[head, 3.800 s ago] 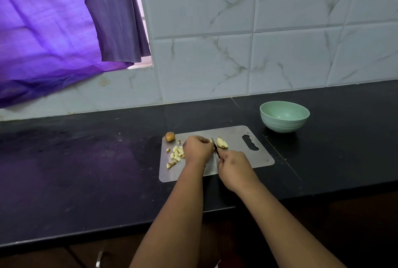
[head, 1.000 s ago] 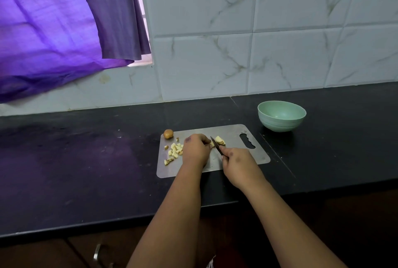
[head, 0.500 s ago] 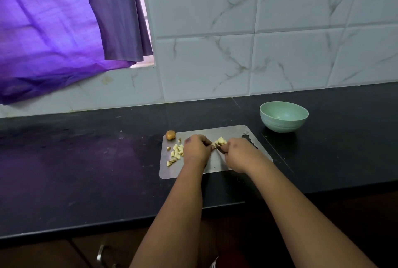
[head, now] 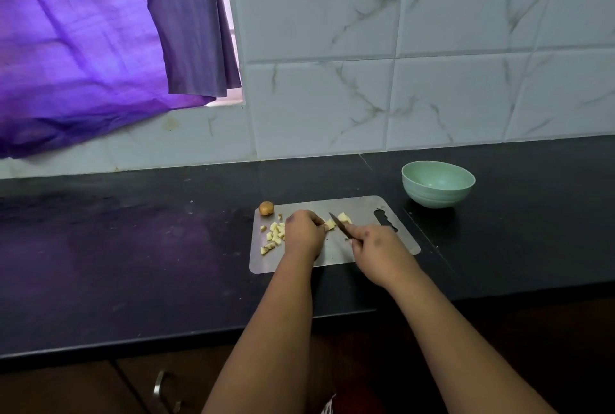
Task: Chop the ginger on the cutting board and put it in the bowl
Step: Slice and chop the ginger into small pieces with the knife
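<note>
1. The board (head: 362,209), a thin grey sheet, lies flat on the black desk (head: 133,264); its near edge sits back from the desk's front edge, with a strip of bare desk between.
2. The left hand (head: 304,234) rests on the middle of the board, its grip curled down onto a pale ginger piece (head: 330,224) at its fingertips.
3. The right hand (head: 376,245) is over the board's near right part, its grip clamped on the knife (head: 337,222); the handle is hidden in the fist.
4. The dark blade points away toward the board's far edge, between the held piece and another ginger chunk (head: 344,217) just right of it.
5. Cut ginger cubes (head: 274,235) lie scattered on the board's left part, partly behind the left hand and close to the left edge.
6. A small round brown knob (head: 266,208) sits at the board's far left corner, on the rim.
7. The board's handle slot (head: 386,224) is at its right end, partly covered by the right hand.
8. The green bowl (head: 438,184) stands on the desk just beyond the board's far right corner, not touching it.
9. Open desk stretches left of the board and right of the bowl.
10. Behind the board, a band of bare desk runs to the tiled wall (head: 432,81); a purple curtain (head: 83,47) hangs at upper left.
</note>
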A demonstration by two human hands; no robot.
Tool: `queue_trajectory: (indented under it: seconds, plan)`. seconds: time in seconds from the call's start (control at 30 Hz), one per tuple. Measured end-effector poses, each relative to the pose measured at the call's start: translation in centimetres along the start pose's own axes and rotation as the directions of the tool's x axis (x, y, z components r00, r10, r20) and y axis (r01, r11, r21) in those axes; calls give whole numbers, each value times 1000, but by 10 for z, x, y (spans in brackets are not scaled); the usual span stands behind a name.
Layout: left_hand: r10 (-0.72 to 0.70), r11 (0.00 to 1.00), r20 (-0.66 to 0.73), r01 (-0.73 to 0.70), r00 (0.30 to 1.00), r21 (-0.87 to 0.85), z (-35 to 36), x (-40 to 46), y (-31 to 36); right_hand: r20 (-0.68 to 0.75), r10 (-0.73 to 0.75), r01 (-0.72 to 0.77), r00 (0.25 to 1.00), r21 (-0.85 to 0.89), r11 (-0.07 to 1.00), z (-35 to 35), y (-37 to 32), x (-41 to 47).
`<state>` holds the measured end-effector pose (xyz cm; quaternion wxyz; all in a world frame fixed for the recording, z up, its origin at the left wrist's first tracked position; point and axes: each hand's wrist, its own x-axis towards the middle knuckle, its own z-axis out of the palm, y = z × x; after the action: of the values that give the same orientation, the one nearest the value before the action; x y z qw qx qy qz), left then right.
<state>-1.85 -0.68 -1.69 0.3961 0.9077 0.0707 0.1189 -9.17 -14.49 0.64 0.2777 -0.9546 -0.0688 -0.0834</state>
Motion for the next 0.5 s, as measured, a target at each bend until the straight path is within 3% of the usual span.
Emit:
queue_trajectory:
  seconds: [0.2, 0.5]
  plan:
    - [-6, 1000, -14, 6, 1000, 9, 2, 0, -1, -24, 1, -1, 1000, -34, 999, 26, -1, 11]
    - [12, 1000, -9, -12, 1000, 6, 1, 3, -4, 198, 119, -47, 973, -335, 941, -3, -22, 36]
